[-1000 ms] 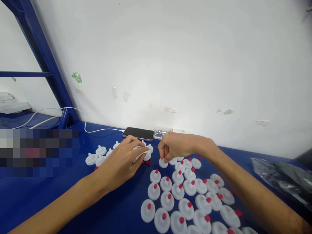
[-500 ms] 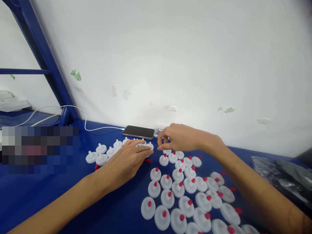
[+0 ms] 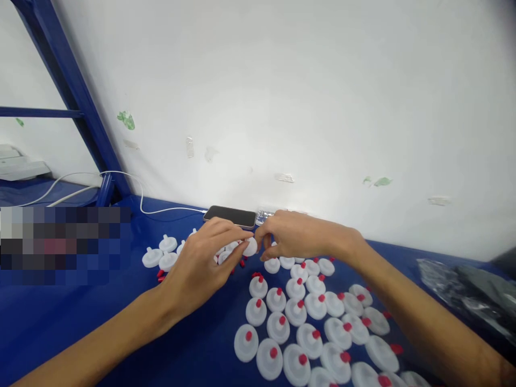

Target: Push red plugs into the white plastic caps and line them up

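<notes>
Pinched between thumb and fingers of my left hand is a white plastic disc, lifted off the table. Close to its right side, my right hand has its fingers curled and thumb drawn in; whatever its fingertips may hold is hidden. Under and beyond my left hand lie more white discs with bare stems. Small loose red caps lie by them, partly covered by my left hand. To the right, many similar discs with red caps on their stems lie in loose rows.
A phone on a white cable lies against the wall, beside a clear plastic item. Clear plastic bags rest on the blue table at the right. A blue metal frame rises at the left.
My left hand has picked up a white disc from the group beneath it and turned it sideways. My right hand has moved slightly left and down towards that disc.
</notes>
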`<action>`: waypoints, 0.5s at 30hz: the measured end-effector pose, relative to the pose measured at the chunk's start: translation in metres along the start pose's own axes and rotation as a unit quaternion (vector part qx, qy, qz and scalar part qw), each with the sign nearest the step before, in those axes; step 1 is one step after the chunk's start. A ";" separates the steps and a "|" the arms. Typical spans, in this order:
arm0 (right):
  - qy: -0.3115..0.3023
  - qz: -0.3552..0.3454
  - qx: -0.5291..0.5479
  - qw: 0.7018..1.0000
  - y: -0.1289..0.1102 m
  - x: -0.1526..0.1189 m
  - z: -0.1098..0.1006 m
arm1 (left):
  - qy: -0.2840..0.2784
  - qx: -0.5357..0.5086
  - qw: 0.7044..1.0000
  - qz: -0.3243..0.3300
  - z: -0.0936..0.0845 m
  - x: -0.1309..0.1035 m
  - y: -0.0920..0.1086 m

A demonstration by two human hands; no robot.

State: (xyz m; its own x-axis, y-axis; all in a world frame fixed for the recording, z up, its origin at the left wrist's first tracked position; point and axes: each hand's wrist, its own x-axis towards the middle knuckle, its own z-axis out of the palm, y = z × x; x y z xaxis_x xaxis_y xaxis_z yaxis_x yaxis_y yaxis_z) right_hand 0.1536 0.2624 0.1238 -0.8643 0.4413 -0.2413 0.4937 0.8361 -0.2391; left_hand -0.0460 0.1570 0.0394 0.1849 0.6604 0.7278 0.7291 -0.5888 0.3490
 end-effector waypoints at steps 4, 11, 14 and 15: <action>-0.041 -0.024 0.024 0.999 -0.003 0.006 0.006 | 0.014 -0.057 0.993 -0.100 -0.006 0.006 0.006; -0.069 -0.041 0.052 0.995 -0.005 0.014 0.015 | 0.007 -0.291 0.912 -0.289 -0.010 0.015 0.012; -0.073 -0.042 0.060 0.995 -0.003 0.014 0.016 | 0.010 -0.283 0.910 -0.302 -0.012 0.017 0.013; -0.073 -0.041 0.061 0.995 -0.002 0.014 0.016 | 0.013 -0.280 0.909 -0.309 -0.012 0.017 0.013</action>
State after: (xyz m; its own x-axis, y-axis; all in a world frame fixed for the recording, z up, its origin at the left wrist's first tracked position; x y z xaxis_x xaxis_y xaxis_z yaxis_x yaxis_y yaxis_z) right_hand 0.1421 0.2613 0.1063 -0.8836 0.3129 -0.3483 0.4371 0.8179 -0.3740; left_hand -0.0414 0.1550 0.0631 -0.1671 0.9388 0.3013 0.2362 -0.2586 0.9367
